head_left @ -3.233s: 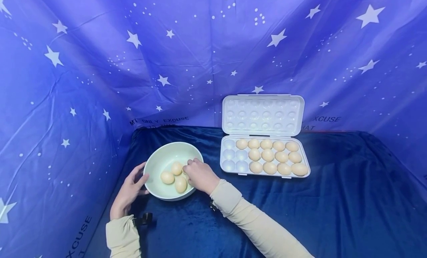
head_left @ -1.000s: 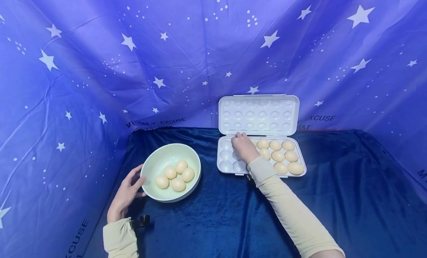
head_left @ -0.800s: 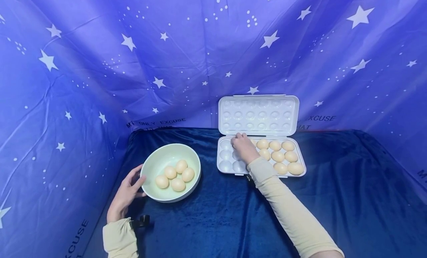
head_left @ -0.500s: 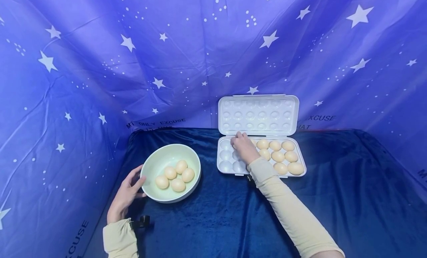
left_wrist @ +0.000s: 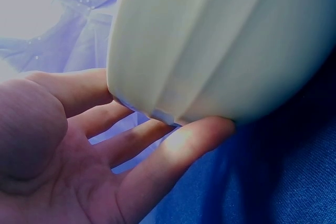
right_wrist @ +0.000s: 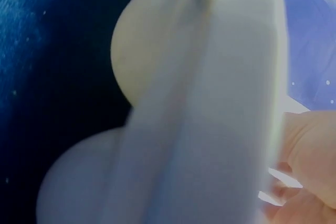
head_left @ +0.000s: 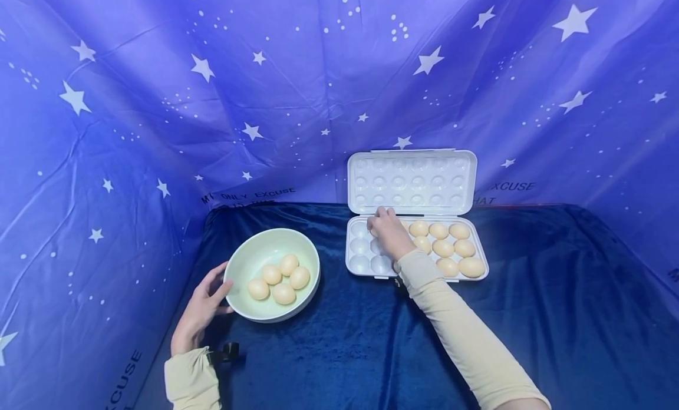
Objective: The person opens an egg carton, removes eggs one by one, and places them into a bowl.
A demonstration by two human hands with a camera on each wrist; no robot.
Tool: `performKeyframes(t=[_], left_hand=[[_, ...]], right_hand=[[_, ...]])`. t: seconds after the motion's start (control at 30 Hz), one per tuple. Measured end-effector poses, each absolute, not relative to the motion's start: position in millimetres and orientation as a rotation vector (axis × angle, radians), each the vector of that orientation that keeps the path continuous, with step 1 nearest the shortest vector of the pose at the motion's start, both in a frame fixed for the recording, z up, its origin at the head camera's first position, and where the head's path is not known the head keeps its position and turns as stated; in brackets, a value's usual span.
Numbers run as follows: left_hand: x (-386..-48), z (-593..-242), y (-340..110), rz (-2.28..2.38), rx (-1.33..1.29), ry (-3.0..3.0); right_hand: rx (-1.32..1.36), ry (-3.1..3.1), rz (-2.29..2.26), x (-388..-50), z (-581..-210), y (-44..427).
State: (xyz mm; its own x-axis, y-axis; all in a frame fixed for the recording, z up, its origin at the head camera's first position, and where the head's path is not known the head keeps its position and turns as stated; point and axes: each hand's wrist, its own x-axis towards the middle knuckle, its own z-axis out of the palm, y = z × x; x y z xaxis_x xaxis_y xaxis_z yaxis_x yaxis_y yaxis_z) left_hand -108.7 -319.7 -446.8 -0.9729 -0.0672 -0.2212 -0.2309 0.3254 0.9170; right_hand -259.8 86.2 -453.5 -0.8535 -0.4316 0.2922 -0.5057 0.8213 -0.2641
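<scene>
My left hand [head_left: 200, 307] holds the pale green bowl [head_left: 241, 263] by its left side, thumb at the rim and fingers spread along the wall. Several light brown eggs [head_left: 283, 293] lie together in the bowl. In the left wrist view the bowl's ribbed outer wall [left_wrist: 210, 40] fills the top. My right hand [head_left: 391, 233] reaches into the white egg box [head_left: 480, 263], fingers curled down around an egg in the back row, mostly hidden beneath them. Other eggs [head_left: 442, 247] fill the box's right side. In the right wrist view the box wall [right_wrist: 226, 103] blocks most of the hand.
The egg box's lid [head_left: 412, 183] stands raised at the back. Dark blue cloth [head_left: 318, 363] covers the table. A purple-blue star-patterned curtain [head_left: 297, 92] rises behind and on the left. Cups without eggs [head_left: 359, 245] show at the box's left end.
Over three seconds, my right hand has gone from the bowl to the egg box, and more eggs show in the bowl. During the last second both hands have barely moved.
</scene>
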Motion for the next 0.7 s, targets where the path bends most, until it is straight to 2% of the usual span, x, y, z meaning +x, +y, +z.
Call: performKeyframes(t=[0.43, 0.7], left_hand=[[-108, -449, -319, 1.726, -0.269, 2.449], [-107, -449, -320, 1.742, -0.269, 2.443]], right_hand=[[0.666, -2.785, 0.663, -251, -446, 86], [0.743, -2.688, 0.701, -237, -431, 67]])
